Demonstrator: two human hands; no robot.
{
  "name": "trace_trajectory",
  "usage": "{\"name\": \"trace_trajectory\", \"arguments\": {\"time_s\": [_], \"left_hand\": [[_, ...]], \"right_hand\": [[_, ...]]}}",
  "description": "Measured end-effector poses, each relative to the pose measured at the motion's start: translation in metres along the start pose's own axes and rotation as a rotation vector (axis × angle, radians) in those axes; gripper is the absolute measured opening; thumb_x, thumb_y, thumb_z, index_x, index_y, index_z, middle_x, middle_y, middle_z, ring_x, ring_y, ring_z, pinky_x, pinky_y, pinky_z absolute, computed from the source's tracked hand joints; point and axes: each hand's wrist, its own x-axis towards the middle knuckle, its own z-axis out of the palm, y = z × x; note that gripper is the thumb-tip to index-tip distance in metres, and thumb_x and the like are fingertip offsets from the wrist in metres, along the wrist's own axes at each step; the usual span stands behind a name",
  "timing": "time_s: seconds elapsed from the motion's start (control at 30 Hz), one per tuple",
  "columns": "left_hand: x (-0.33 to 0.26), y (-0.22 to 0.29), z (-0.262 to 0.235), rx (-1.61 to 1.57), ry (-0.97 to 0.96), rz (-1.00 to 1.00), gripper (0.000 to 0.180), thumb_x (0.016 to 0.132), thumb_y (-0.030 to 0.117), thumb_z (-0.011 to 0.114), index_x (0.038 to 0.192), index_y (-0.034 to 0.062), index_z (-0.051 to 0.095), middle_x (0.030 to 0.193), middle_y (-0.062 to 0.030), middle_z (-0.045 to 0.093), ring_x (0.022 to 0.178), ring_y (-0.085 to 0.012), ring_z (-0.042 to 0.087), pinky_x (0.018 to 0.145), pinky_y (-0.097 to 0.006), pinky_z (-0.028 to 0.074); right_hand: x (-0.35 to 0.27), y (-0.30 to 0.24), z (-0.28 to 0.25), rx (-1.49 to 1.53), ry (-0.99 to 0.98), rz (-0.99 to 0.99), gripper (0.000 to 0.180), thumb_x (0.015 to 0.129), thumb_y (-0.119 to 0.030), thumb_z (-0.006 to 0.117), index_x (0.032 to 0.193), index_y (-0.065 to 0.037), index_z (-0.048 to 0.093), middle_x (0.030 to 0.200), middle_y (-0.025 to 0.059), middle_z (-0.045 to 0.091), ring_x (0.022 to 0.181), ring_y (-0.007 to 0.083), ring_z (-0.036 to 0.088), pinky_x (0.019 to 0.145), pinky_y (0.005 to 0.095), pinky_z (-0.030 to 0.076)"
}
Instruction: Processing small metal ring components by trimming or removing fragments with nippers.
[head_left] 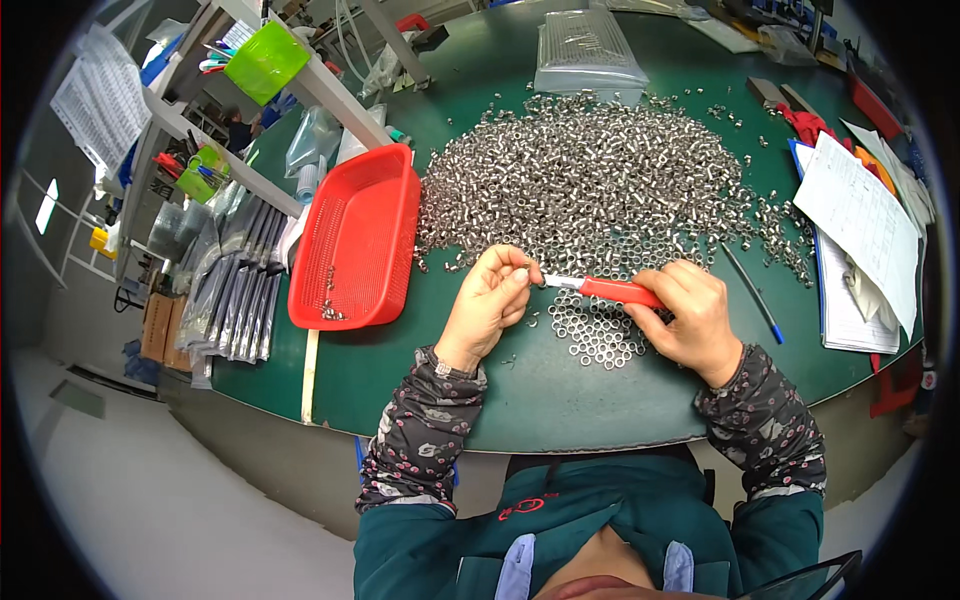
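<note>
Over the near part of the table, my right hand [690,318] is closed round the red handle of a knife [618,291]. Its short metal blade points left and reaches my left fingertips. My left hand [492,305] is pinched on a small metal ring, mostly hidden by the thumb and fingers. Below the knife, a flat patch of loose metal rings [603,338] lies on the green table [540,410]. Behind both hands spreads a large heap of the same shiny rings [590,170].
Left of the heap stands a red plastic basket [358,230] with a few rings inside. A blue-tipped pen [757,300] and papers on a clipboard [860,230] lie to the right. At the back is a clear-wrapped stack [588,50]. A green pen holder [267,62] hangs on a post.
</note>
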Motion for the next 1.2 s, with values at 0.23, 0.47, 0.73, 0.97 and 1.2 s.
{"name": "trace_trajectory", "arguments": {"time_s": [0.23, 0.47, 0.73, 0.97, 1.2], "left_hand": [[0.0028, -0.0027, -0.0036, -0.037, 0.002, -0.006, 0.014, 0.093, 0.008, 0.050, 0.106, 0.0043, 0.048, 0.092, -0.0055, 0.055, 0.050, -0.0011, 0.032, 0.039, -0.014, 0.024], [0.0026, -0.0038, -0.0046, -0.034, 0.010, -0.029, 0.016, 0.093, 0.009, 0.050, 0.108, 0.0031, 0.051, 0.092, -0.0052, 0.057, 0.050, -0.0011, 0.033, 0.040, -0.014, 0.025], [0.0018, -0.0044, -0.0055, -0.051, -0.002, -0.048, 0.017, 0.094, 0.010, 0.050, 0.109, 0.0020, 0.053, 0.090, -0.0050, 0.057, 0.051, -0.0012, 0.034, 0.040, -0.014, 0.025], [0.0015, -0.0039, -0.0054, -0.044, 0.002, -0.046, 0.017, 0.094, 0.010, 0.049, 0.109, 0.0018, 0.053, 0.089, -0.0050, 0.057, 0.051, -0.0017, 0.034, 0.040, -0.014, 0.026], [0.0019, -0.0040, -0.0029, -0.027, 0.017, -0.069, 0.018, 0.094, 0.010, 0.050, 0.109, 0.0010, 0.052, 0.084, -0.0025, 0.055, 0.050, -0.0007, 0.033, 0.040, -0.014, 0.025]], "right_hand": [[0.0008, 0.0005, 0.0013, -0.018, -0.005, 0.004, 0.023, 0.065, -0.014, 0.075, 0.082, -0.006, 0.062, 0.064, 0.0053, 0.053, 0.058, 0.0225, 0.054, 0.051, 0.0337, 0.043], [0.0005, 0.0009, 0.0007, -0.014, -0.011, -0.005, 0.025, 0.065, -0.014, 0.075, 0.083, -0.005, 0.062, 0.065, 0.0056, 0.054, 0.059, 0.0225, 0.054, 0.052, 0.0337, 0.043], [-0.0009, 0.0009, 0.0008, -0.017, -0.043, 0.005, 0.026, 0.065, -0.015, 0.075, 0.084, -0.004, 0.062, 0.066, 0.0056, 0.054, 0.059, 0.0225, 0.054, 0.053, 0.0336, 0.043], [-0.0002, -0.0001, 0.0010, -0.014, -0.038, 0.004, 0.025, 0.066, -0.015, 0.075, 0.084, -0.004, 0.062, 0.066, 0.0055, 0.054, 0.059, 0.0224, 0.054, 0.052, 0.0336, 0.043], [-0.0008, 0.0007, 0.0007, -0.018, -0.039, 0.006, 0.025, 0.066, -0.015, 0.075, 0.085, -0.004, 0.062, 0.067, 0.0056, 0.055, 0.060, 0.0223, 0.054, 0.052, 0.0338, 0.043]]}}
